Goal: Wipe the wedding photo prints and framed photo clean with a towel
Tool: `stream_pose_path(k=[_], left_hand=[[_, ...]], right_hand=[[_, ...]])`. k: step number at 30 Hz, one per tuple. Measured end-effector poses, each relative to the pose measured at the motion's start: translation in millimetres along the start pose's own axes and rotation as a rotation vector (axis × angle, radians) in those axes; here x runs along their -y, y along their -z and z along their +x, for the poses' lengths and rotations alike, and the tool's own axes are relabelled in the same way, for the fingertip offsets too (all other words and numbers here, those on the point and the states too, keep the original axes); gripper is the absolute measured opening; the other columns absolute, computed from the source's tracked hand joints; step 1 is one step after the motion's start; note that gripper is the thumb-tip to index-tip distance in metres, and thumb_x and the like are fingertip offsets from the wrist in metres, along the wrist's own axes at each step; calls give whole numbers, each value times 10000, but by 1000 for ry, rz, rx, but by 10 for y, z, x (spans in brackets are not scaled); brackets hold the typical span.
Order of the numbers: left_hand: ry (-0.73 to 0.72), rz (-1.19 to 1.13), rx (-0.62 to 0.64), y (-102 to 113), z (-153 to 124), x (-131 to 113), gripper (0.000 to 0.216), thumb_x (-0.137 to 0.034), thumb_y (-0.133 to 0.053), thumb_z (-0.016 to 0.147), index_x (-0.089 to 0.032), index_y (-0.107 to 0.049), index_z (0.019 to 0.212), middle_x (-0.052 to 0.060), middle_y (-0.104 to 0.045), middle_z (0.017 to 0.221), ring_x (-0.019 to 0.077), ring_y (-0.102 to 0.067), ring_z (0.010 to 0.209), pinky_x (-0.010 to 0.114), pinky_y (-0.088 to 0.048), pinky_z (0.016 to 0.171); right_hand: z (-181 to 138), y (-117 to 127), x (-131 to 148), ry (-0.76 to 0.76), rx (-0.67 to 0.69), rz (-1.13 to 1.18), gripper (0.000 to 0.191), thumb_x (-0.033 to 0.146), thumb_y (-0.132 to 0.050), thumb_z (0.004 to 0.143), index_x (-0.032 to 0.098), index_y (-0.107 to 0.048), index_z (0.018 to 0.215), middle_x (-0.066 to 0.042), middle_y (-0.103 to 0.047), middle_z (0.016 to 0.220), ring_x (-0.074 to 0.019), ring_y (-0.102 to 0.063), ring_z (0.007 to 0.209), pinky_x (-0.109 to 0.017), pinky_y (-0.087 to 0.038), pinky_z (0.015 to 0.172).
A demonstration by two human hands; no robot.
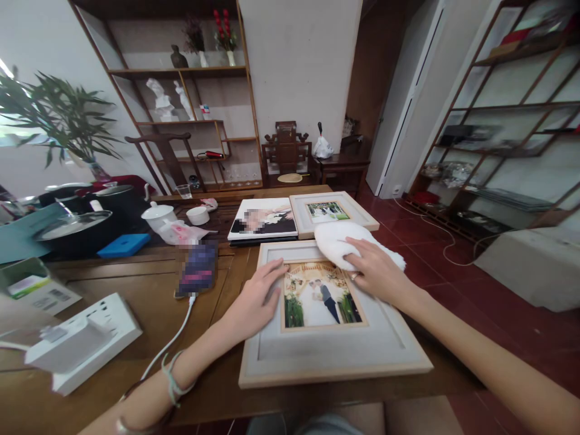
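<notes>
A picture frame (317, 356) with a light wood edge and a wide pale mat lies flat on the table before me, a wedding photo (319, 299) at its centre. My left hand (258, 299) rests open on the frame's left side, its fingertips reaching the photo's edge. A fluffy white cloth (338, 238) lies bunched over the frame's upper right part. My right hand (374, 269) grips this cloth and presses it against the frame; part of the grip is hidden. Beyond it lie a second picture frame (362, 211) and a photo album (276, 225).
On the wooden table (158, 332) to the left are a white power strip (97, 338), a phone (197, 269) on a charging cable, a blue box (124, 244), a white lidded bowl (158, 214) and a pan (75, 229). Red tiled floor (435, 260) lies past the table's right edge.
</notes>
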State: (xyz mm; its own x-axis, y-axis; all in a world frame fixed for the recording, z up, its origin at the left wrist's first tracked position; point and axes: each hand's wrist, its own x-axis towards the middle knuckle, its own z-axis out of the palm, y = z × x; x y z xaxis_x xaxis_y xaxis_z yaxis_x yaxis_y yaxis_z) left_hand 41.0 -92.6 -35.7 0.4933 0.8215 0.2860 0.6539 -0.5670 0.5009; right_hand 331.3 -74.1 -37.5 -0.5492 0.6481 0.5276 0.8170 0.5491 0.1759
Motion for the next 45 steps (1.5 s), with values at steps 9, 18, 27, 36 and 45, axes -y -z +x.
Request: stream_pose_path(k=[9, 18, 27, 36, 45], left_hand=[[50, 36, -28, 11, -87, -48, 400, -228, -437, 872, -156, -480, 1263, 137, -361, 1454, 270, -328, 1344, 471, -269, 1103], [90, 46, -32, -74, -142, 31, 445, -251, -390, 909, -116, -420, 1331, 160, -284, 1493, 267, -245, 1381, 463, -223, 1122], [59, 68, -30, -106, -124, 64, 463, -224, -380, 903, -90, -433, 1343, 168, -372, 1448, 274, -258, 1375, 477, -220, 1124], [67, 113, -24, -119, -109, 66, 452, -229, -343, 906, -45, -473, 1298, 196, -352, 1452, 275, -268, 1371, 456, -220, 1126], [57, 123, 5, -87, -83, 60, 448, -212, -326, 904, -22, -487, 1275, 219, -351, 1445, 289, -268, 1369, 471, -231, 1117]], right_hand=[[-29, 14, 92, -57, 52, -71, 340, -7, -449, 672, 125, -640, 921, -191, -580, 1221, -310, -611, 991, -416, -507, 777], [108, -44, -29, -16, 62, -37, 331, 58, -497, 685, 138, -616, 983, -176, -519, 1307, -300, -444, 1236, -451, -388, 987], [0, 143, 177, 57, 162, -5, 427, -4, -452, 636, 141, -648, 985, -162, -572, 1250, -304, -489, 1195, -483, -382, 999], [-649, 682, 845, 131, 236, 257, 465, 56, -453, 513, 253, -631, 895, -16, -501, 1358, -237, -391, 1285, -435, -311, 1073], [200, 115, 200, 25, 170, 27, 408, 26, -495, 672, 107, -624, 1050, -176, -432, 1391, -338, -280, 1334, -530, -237, 1073]])
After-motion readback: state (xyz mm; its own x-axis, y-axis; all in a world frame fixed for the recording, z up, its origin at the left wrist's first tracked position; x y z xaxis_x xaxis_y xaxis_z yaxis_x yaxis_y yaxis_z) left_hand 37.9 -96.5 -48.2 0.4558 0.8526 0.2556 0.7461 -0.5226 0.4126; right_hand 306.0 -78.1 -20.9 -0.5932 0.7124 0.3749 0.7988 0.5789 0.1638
